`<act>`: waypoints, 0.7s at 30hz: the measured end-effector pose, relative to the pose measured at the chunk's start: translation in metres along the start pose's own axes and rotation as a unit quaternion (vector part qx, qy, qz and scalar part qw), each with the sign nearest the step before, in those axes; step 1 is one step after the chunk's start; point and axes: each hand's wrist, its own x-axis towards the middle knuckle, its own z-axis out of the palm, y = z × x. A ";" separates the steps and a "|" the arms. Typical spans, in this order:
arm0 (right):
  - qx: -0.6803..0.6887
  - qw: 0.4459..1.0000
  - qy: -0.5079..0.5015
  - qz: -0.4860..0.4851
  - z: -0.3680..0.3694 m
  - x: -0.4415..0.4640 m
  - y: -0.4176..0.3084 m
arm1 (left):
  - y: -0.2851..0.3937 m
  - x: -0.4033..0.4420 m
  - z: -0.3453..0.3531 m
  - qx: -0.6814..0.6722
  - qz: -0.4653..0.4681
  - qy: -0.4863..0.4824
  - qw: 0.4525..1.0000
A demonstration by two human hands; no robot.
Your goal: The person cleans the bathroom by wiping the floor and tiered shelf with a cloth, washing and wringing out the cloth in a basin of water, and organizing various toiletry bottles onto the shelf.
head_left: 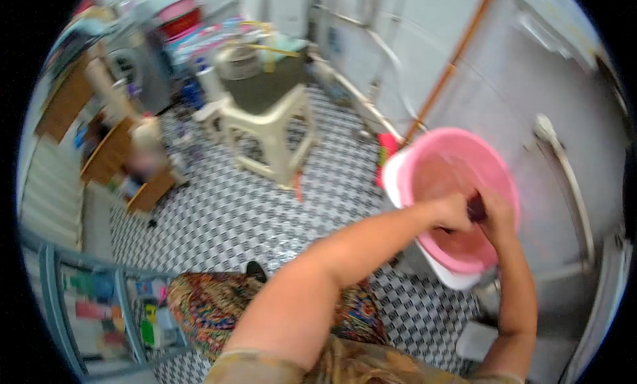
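Observation:
A round pink basin [511, 178] stands against the wall at the right, on a white support [391, 178]. Reddish-brown water [434, 178] fills part of it. Above the water, my left hand [453, 211] and my right hand [497, 215] are close together with a dark, wet-looking cloth [476, 208] between them. Both hands have their fingers closed round this cloth. Part of the dark material hangs below my left hand.
A cream plastic stool [265, 128] bears a dark box and a pot. Wooden shelves [106, 152] and a washing machine [142, 72] stand at the left. A blue-grey rack [50, 278] is at the lower left. An orange pipe [451, 62] runs down the wall.

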 end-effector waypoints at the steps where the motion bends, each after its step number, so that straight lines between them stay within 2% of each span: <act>1: 0.027 1.000 0.013 0.003 -0.006 0.007 -0.009 | -0.007 0.005 0.006 -0.007 0.038 0.046 0.998; 2: 0.009 0.999 -0.016 0.026 -0.006 0.007 -0.010 | -0.004 0.002 0.005 0.029 0.051 0.079 0.995; 4: -0.020 0.987 -0.119 0.107 -0.002 0.008 -0.010 | 0.009 -0.003 -0.003 0.179 -0.021 0.069 0.981; 5: -0.023 0.979 -0.157 0.130 0.000 0.008 -0.009 | 0.008 -0.007 -0.003 0.205 0.005 0.079 0.976; 6: -0.031 0.976 -0.158 0.144 -0.003 0.008 -0.014 | 0.008 -0.010 -0.004 0.229 0.030 0.092 0.969; 11: 0.179 0.954 -0.083 0.226 -0.013 0.014 -0.042 | 0.018 -0.013 -0.019 0.330 0.047 0.059 0.941; 12: 0.176 0.954 -0.085 0.226 -0.010 0.012 -0.042 | 0.017 -0.012 -0.021 0.360 0.058 0.052 0.930; 14: 0.256 0.907 -0.117 0.312 0.001 0.007 -0.039 | 0.011 -0.011 -0.021 0.381 0.074 0.051 0.920; 16: 0.253 0.906 -0.121 0.318 0.005 0.005 -0.037 | 0.002 -0.008 -0.020 0.358 0.123 0.074 0.923; 18: 0.251 0.904 -0.122 0.323 0.005 0.003 -0.039 | -0.003 -0.007 -0.018 0.365 0.134 0.074 0.918; 21: 0.285 0.910 -0.075 0.293 0.003 0.004 -0.043 | -0.005 -0.006 -0.019 0.381 0.153 0.086 0.908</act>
